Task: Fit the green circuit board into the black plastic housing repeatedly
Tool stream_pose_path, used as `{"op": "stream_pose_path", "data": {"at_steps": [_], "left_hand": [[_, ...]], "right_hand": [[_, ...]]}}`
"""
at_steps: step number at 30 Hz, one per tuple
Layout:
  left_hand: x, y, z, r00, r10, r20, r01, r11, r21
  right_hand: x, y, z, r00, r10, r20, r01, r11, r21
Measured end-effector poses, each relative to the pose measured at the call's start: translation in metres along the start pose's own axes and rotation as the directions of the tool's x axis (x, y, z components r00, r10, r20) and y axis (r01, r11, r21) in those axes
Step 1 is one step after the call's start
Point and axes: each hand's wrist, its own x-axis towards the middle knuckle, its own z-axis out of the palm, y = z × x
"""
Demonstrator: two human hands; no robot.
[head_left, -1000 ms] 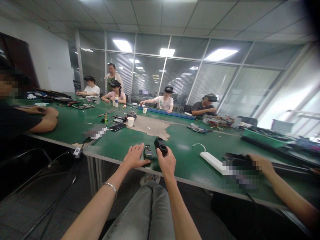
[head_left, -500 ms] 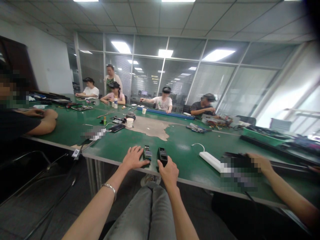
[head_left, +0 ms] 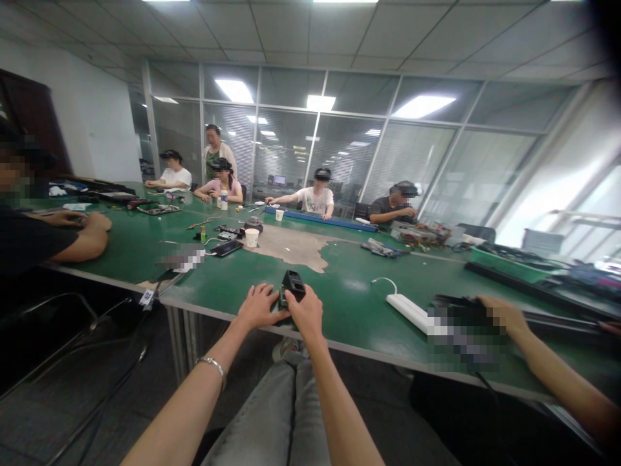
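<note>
With the right hand (head_left: 307,313) closed, gripped a black case (head_left: 293,283) between thumb and fingers, at the lower centre of the frame, near the front edge of the green worktop (head_left: 356,285). Laid the left hand (head_left: 259,307) palm down just to the left, fingers spread, thumb stretched toward a small circuit board (head_left: 283,300). Saw only a sliver of the board, green and grey, the rest hidden by the case and the right thumb. Could not tell touching from mere overlap between case and board, nor make out the case's underside or the right fingertips. Found the case boxy, oblong and tilted, with squarish recesses in the upper face. Toward the right of the frame, saw a white bar (head_left: 406,312) with a short cord, its lower end lost in pixelation, and a co-worker's hand (head_left: 509,317), partly pixelated too. Left of centre, noticed a paper cup (head_left: 251,238) and a dark flat device (head_left: 227,248). At the far left, saw a black sleeve (head_left: 36,236), cut off by the frame.
</note>
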Motion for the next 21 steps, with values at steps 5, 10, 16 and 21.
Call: {"op": "stream_pose_path", "data": {"at_steps": [5, 10, 16, 21], "left_hand": [[-0.001, 0.000, 0.000, 1.000, -0.002, 0.004, 0.002, 1.000, -0.009], [0.001, -0.003, 0.006, 1.000, -0.012, -0.012, 0.011, 0.999, -0.034], [0.000, -0.003, 0.004, 0.999, -0.027, 0.016, 0.028, 0.999, -0.041], [0.001, -0.003, 0.004, 0.999, -0.029, 0.019, 0.030, 0.999, -0.039]], "right_hand": [[0.005, -0.008, 0.005, 0.999, 0.019, 0.050, -0.014, 0.994, -0.105], [0.001, -0.011, 0.005, 0.989, 0.032, 0.145, 0.005, 0.970, -0.244], [-0.016, -0.004, 0.012, 0.986, 0.022, 0.166, 0.032, 0.947, -0.319], [-0.020, 0.000, 0.014, 0.991, -0.035, 0.127, 0.071, 0.953, -0.293]]}}
